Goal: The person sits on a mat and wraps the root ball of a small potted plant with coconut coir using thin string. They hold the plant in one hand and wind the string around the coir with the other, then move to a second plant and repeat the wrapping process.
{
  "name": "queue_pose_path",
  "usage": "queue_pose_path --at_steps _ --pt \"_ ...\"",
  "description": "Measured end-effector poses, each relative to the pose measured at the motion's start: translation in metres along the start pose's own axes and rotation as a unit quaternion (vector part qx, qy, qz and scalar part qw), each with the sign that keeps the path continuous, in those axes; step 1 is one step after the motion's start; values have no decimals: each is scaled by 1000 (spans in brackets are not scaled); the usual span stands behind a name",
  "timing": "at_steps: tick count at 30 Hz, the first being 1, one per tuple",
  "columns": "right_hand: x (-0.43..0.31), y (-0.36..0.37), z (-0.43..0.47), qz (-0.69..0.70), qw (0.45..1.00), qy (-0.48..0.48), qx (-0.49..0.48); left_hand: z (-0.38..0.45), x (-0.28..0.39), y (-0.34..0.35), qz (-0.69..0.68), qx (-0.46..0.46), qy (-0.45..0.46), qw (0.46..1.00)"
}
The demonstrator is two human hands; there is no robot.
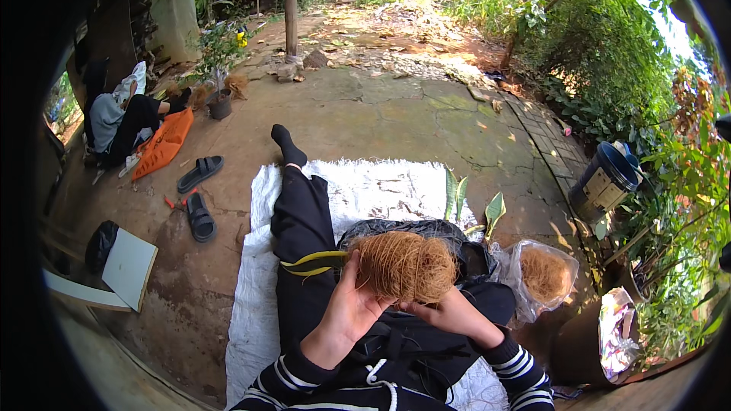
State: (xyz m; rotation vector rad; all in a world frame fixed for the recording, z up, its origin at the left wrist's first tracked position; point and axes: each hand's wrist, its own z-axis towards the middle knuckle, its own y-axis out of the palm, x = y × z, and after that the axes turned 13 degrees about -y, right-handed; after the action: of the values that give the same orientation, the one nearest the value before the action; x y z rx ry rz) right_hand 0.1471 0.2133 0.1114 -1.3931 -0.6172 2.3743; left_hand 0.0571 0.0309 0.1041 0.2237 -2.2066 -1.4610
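Note:
A bundle of brown coconut fibre [402,265], wound round with thin strands, rests across both my hands above my lap. The yellow-edged leaves of a snake plant [313,263] stick out of its left end. My left hand [351,311] grips the left end and underside, thumb upright at the side. From below right, my right hand [451,314] supports the bundle, its fingertips partly hidden beneath. Just behind lies a black plastic bag [377,226]. A clear plastic bag of loose fibre [542,275] is at the right, and more snake plant leaves [494,211] stand behind it.
I sit on a white woven sheet [248,291]. Sandals [201,217], a white board [130,268] and an orange bag [165,142] lie left, where another person [128,120] sits beside a potted plant [219,104]. At right are a bucket [599,182] and a bin [585,337].

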Motion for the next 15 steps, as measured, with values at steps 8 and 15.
queue_pose_path --at_steps 8,15 --pt "23 -40 5 -137 988 39 -56 -6 -4 -26 92 46 -32 994" --pt "0 -55 32 -249 968 33 -15 2 -9 -45 153 48 21 987"
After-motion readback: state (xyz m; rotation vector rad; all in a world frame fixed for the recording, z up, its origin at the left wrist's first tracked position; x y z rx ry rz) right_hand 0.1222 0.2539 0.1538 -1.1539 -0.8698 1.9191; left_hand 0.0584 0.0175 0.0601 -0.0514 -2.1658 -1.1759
